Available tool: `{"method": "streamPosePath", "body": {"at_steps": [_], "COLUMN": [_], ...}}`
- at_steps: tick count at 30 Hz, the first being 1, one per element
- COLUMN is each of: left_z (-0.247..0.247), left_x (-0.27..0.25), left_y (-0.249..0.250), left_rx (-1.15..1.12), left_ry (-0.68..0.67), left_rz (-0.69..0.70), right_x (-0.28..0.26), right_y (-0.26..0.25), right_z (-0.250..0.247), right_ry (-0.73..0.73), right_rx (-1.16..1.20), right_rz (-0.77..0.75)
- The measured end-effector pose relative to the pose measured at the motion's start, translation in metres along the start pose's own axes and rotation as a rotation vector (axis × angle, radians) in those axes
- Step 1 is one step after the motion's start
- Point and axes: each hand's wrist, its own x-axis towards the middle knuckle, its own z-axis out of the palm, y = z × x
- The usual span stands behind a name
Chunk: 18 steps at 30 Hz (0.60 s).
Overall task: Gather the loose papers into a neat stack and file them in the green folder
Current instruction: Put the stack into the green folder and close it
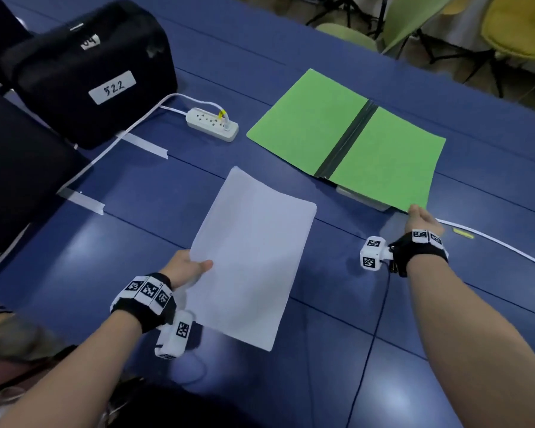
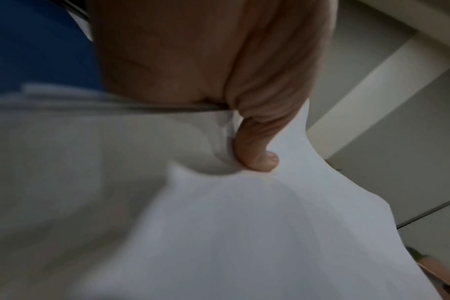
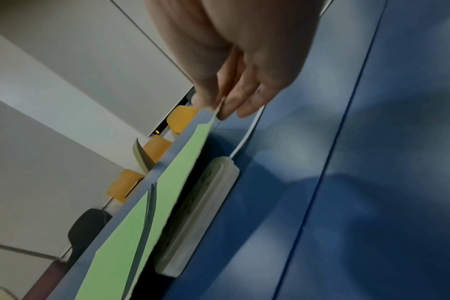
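Left hand point(image 1: 188, 268) thumb-pinching white paper stack point(image 1: 250, 257), right hand point(image 1: 422, 219) pinching open green folder point(image 1: 346, 140) corner, bag label point(image 1: 112, 87) reads 522

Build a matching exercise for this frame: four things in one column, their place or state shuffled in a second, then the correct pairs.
Things:
1. stack of white papers
2. green folder
3. power strip
4. black bag

States:
A. bears a label reading 522
B. lies open, its near corner pinched by the right hand
C. held off the table by the left hand
D. has a cable plugged in

Pairs: 1-C, 2-B, 3-D, 4-A
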Motion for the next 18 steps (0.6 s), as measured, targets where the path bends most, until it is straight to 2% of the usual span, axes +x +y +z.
{"method": "streamPosePath", "body": {"at_steps": [2, 4, 7, 10, 13, 18], "left_z": [0.002, 0.002, 0.001, -0.003, -0.006, -0.007], "left_x": [-0.001, -0.004, -0.010, -0.017, -0.025, -0.035], "left_y": [0.006, 0.013, 0.022, 0.029, 0.032, 0.027], "left_rx": [-0.029, -0.057, -0.113, -0.137, -0.132, -0.112], "left_ry": [-0.004, -0.005, 0.002, 0.002, 0.018, 0.020], "left_rz": [0.027, 0.058, 0.094, 0.129, 0.161, 0.170], "right_x": [-0.007, -0.013, -0.030, -0.059, -0.099, -0.153], "right_y": [0.006, 0.016, 0.044, 0.072, 0.105, 0.157], "right_z": [-0.004, -0.005, -0.011, -0.027, -0.048, -0.082], "right_ry": [0.068, 0.030, -0.171, -0.324, -0.488, -0.635], "right_rx": [0.053, 0.069, -0.002, -0.291, -0.333, -0.444], "right_rz": [0.028, 0.111, 0.144, 0.082, 0.170, 0.196]}}
